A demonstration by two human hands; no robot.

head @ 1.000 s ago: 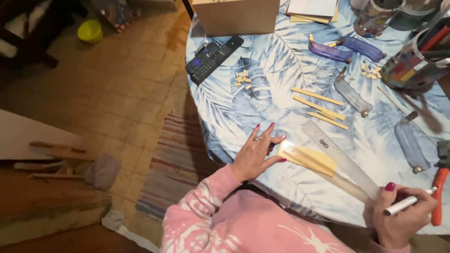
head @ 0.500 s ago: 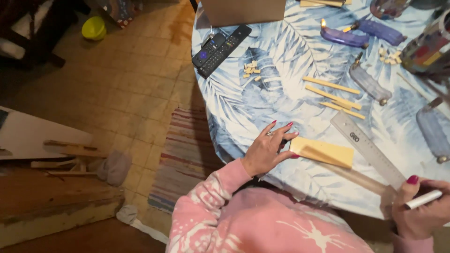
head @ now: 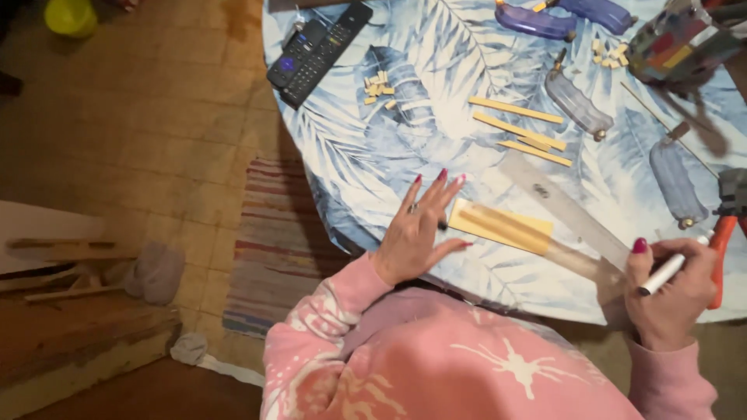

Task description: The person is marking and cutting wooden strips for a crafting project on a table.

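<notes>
The flat wood sheet (head: 502,226) lies on the bench (head: 366,167) near its front edge, its long axis running from upper left down to lower right, slightly tilted against the bench edge. At its left end rests the left hand (head: 416,233), flat and spread, fingers (head: 436,194) stretched out and apart, holding nothing; the fingertips just touch or overlap the sheet's left short edge, pressing it down rather than grasping it. So the sheet lies directly to the right of this hand, and this is the nearer of the two hands.

Across the sheet's right part lies a clear ruler (head: 572,214), running on the same diagonal, its lower end reaching toward the right hand. Whether the ruler rests on the sheet or just beside it I cannot tell for certain.

Further right, the right hand (head: 673,292) sits at the bench's front edge, its grip closed around a white marker (head: 669,272), tip pointing down and left, toward the sheet's right end but apart from it. Just beside this hand lie orange-handled pliers (head: 720,249).

Farther back on the bench are thin wood strips (head: 521,128) and a remote control (head: 315,50).
</notes>
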